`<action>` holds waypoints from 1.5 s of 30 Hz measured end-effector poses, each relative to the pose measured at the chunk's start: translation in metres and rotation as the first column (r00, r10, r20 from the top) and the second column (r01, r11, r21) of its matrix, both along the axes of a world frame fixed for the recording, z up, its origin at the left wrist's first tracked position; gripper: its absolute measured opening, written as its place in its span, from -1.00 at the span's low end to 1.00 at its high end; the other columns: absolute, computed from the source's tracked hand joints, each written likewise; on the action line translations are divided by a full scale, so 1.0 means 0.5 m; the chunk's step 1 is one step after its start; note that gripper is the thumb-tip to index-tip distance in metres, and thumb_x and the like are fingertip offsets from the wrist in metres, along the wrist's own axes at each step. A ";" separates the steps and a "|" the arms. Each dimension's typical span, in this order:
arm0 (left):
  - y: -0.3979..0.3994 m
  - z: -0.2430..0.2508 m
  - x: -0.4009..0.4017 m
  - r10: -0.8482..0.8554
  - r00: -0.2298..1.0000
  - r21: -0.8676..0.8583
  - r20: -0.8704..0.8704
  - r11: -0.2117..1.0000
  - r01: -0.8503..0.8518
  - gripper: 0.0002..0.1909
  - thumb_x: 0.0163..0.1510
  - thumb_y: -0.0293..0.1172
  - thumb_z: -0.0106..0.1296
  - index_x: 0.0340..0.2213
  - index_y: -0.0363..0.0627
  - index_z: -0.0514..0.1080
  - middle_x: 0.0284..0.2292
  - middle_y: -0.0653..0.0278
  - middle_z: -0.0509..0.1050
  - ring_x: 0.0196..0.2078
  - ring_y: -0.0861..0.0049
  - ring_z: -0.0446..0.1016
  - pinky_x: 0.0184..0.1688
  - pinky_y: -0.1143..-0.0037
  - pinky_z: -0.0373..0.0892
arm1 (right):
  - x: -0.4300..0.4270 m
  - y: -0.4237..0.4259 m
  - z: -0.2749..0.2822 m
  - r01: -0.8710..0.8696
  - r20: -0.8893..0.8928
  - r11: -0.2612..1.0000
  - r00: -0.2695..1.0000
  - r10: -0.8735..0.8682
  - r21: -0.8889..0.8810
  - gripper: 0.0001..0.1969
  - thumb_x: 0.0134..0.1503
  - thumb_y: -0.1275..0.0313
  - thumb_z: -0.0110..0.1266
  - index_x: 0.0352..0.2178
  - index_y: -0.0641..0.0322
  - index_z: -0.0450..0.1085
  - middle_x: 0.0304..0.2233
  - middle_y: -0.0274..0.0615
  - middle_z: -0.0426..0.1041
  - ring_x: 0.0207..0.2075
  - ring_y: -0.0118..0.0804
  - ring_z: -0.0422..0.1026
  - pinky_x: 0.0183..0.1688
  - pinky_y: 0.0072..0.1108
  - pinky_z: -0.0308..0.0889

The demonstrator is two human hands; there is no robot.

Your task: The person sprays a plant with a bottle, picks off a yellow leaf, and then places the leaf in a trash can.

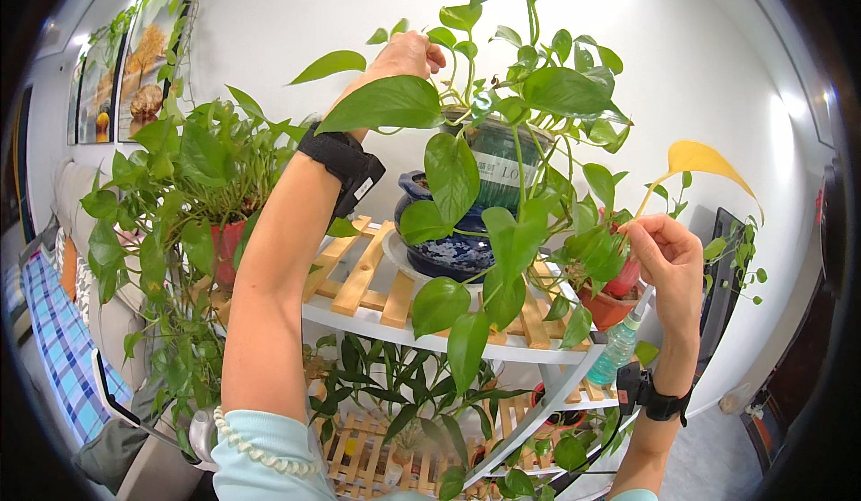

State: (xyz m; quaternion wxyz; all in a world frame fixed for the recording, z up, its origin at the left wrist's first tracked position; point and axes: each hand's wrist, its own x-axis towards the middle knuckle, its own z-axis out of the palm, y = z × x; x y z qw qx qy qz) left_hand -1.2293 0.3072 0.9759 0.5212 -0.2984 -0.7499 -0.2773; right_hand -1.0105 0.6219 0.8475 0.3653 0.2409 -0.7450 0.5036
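Note:
My right hand (664,252) pinches the stalk of a yellow pothos leaf (703,158) between thumb and fingers, to the right of the plants. My left hand (412,57) reaches behind the large green leaves of a pothos (568,90); its fingers are curled near the stems, and whether they hold one cannot be told. That pothos grows from a green ribbed pot (498,164), above a dark blue ceramic pot (444,249) on a wooden-slatted shelf (363,279). Long vines with heart-shaped leaves hang over the shelf's front edge.
A red pot (227,249) with another pothos stands at left. At right are a terracotta-coloured pot (605,306) and a clear green spray bottle (613,353). Lower slatted shelves (383,460) carry more plants. A sofa with a blue checked cloth (67,339) lies far left.

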 end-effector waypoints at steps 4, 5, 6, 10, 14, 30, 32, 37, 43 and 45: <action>0.007 -0.002 0.038 0.033 0.999 -0.065 -0.028 0.997 -0.035 -0.82 -0.12 -0.62 -0.06 -0.40 -0.28 0.46 -0.50 0.09 0.49 -0.37 0.48 0.49 -0.29 0.55 0.38 | 0.014 0.001 0.003 0.027 -0.002 1.000 1.000 -0.027 -0.016 -0.90 0.00 0.51 0.04 -0.46 0.37 0.39 -0.53 -0.34 0.42 -0.52 -0.66 0.30 -0.47 -0.81 0.18; 0.012 -0.004 0.049 0.044 0.999 -0.056 0.003 0.997 -0.043 -0.82 -0.11 -0.60 -0.06 -0.39 -0.27 0.46 -0.48 0.10 0.49 -0.36 0.46 0.49 -0.28 0.54 0.38 | 0.019 0.002 0.003 0.032 -0.005 0.999 0.999 -0.032 0.004 -0.90 -0.01 0.51 0.05 -0.46 0.37 0.39 -0.53 -0.35 0.42 -0.52 -0.66 0.30 -0.47 -0.82 0.18; 0.012 -0.005 0.058 0.062 0.998 -0.053 0.032 0.997 -0.060 -0.82 -0.10 -0.59 -0.05 -0.39 -0.25 0.45 -0.47 0.11 0.50 -0.36 0.45 0.49 -0.28 0.53 0.37 | 0.023 0.001 0.002 0.029 -0.009 0.999 1.000 -0.029 0.020 -0.90 -0.01 0.51 0.05 -0.46 0.38 0.39 -0.54 -0.36 0.42 -0.52 -0.67 0.31 -0.47 -0.82 0.18; 0.009 -0.014 0.066 0.116 0.993 -0.091 0.008 0.989 -0.115 -0.83 -0.09 -0.51 -0.01 -0.37 -0.20 0.45 -0.44 0.16 0.50 -0.35 0.39 0.48 -0.27 0.48 0.37 | 0.032 0.006 -0.010 -0.046 -0.040 0.999 0.998 0.046 0.011 -0.90 -0.01 0.50 0.05 -0.47 0.37 0.39 -0.56 -0.38 0.41 -0.55 -0.69 0.30 -0.50 -0.85 0.17; 0.013 -0.014 0.061 0.076 0.997 -0.071 -0.023 0.994 -0.077 -0.82 -0.09 -0.51 -0.02 -0.37 -0.24 0.45 -0.45 0.07 0.49 -0.37 0.36 0.48 -0.28 0.51 0.37 | 0.048 0.017 -0.033 -0.077 -0.051 0.997 0.996 0.077 -0.003 -0.90 0.00 0.50 0.04 -0.47 0.36 0.39 -0.58 -0.39 0.40 -0.56 -0.72 0.29 -0.53 -0.86 0.15; 0.020 0.036 -0.052 0.306 0.946 -0.352 -0.110 0.878 -0.325 -0.75 -0.14 -0.47 -0.04 -0.33 -0.24 0.41 -0.35 -0.07 0.41 -0.26 0.15 0.39 -0.21 0.38 0.31 | -0.012 0.032 -0.055 -0.115 0.011 0.993 0.993 0.115 -0.034 -0.92 0.00 0.52 0.03 -0.50 0.36 0.37 -0.70 -0.42 0.33 -0.77 -0.74 0.16 -0.77 -0.82 0.01; 0.025 0.051 -0.047 0.312 0.942 -0.397 -0.123 0.854 -0.335 -0.76 -0.11 -0.44 -0.05 -0.33 -0.24 0.41 -0.36 -0.07 0.41 -0.26 0.16 0.39 -0.22 0.38 0.32 | -0.030 0.041 -0.048 -0.119 -0.051 0.992 0.992 0.117 -0.036 -0.91 -0.01 0.52 0.04 -0.48 0.37 0.39 -0.65 -0.41 0.38 -0.66 -0.74 0.23 -0.65 -0.83 0.11; 0.057 -0.016 0.040 -0.003 1.000 -0.286 0.025 0.958 0.010 -0.76 -0.07 -0.32 -0.06 -0.35 -0.15 0.42 -0.37 0.01 0.44 -0.31 0.17 0.41 -0.29 0.39 0.33 | -0.034 0.053 -0.041 -0.079 0.003 0.997 0.997 0.079 0.020 -0.92 0.00 0.54 0.02 -0.47 0.39 0.38 -0.61 -0.42 0.37 -0.58 -0.72 0.26 -0.54 -0.83 0.16; 0.058 -0.020 0.058 -0.073 0.985 -0.311 -0.153 0.950 0.022 -0.82 -0.17 -0.34 -0.02 -0.51 -0.16 0.46 -0.49 0.02 0.45 -0.41 0.18 0.43 -0.37 0.40 0.34 | -0.037 0.056 -0.039 -0.048 0.000 0.998 0.999 0.048 0.050 -0.92 0.02 0.55 -0.02 -0.47 0.39 0.37 -0.61 -0.44 0.34 -0.59 -0.73 0.22 -0.54 -0.85 0.13; 0.050 0.004 -0.004 -0.043 0.995 -0.250 -0.089 0.968 0.019 -0.84 -0.20 -0.37 -0.01 -0.54 -0.17 0.46 -0.51 0.02 0.44 -0.43 0.18 0.44 -0.39 0.40 0.35 | -0.040 0.055 -0.040 -0.047 -0.008 0.998 0.999 0.048 0.051 -0.92 0.02 0.55 -0.02 -0.48 0.39 0.37 -0.61 -0.44 0.34 -0.59 -0.73 0.22 -0.54 -0.85 0.13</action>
